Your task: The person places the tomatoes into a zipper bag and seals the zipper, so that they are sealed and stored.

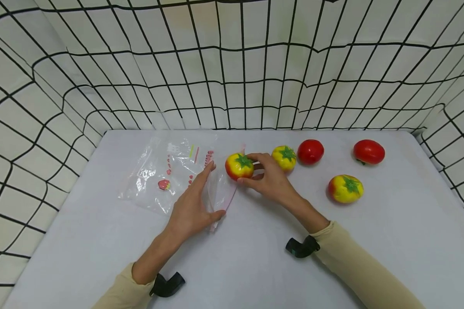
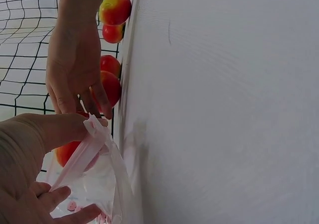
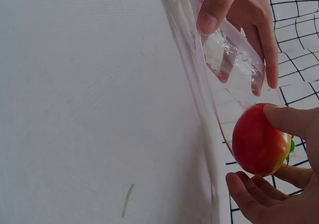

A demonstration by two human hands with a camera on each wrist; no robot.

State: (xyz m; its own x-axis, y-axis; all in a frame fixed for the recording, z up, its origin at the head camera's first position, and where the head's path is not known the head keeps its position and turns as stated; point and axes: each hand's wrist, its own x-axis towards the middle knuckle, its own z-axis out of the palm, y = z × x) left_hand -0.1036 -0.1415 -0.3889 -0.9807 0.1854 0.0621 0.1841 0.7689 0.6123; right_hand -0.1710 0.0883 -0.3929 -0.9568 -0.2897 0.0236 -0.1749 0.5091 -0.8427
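My right hand (image 1: 272, 180) grips a red-and-yellow toy tomato (image 1: 236, 167) with a green star-shaped leaf top. Thumb and fingers hold it from the sides, at the pink-edged mouth of a clear zip bag (image 1: 148, 199). The bag, printed with small strawberries, lies on the white table. My left hand (image 1: 191, 214) is spread at this mouth, thumb and fingers wide apart. In the right wrist view, the left thumb (image 3: 212, 17) touches the pink zip edge, and its straight fingers show partly through the film. The held tomato (image 3: 256, 139) overlaps the bag's mouth there.
Just beyond the right hand sits another yellow toy tomato (image 1: 284, 158), beside a red one (image 1: 310, 152). Farther right are a red tomato (image 1: 369, 152) and a red-and-yellow one (image 1: 346, 189). Black wire mesh (image 1: 243, 86) encloses the table's back and sides.
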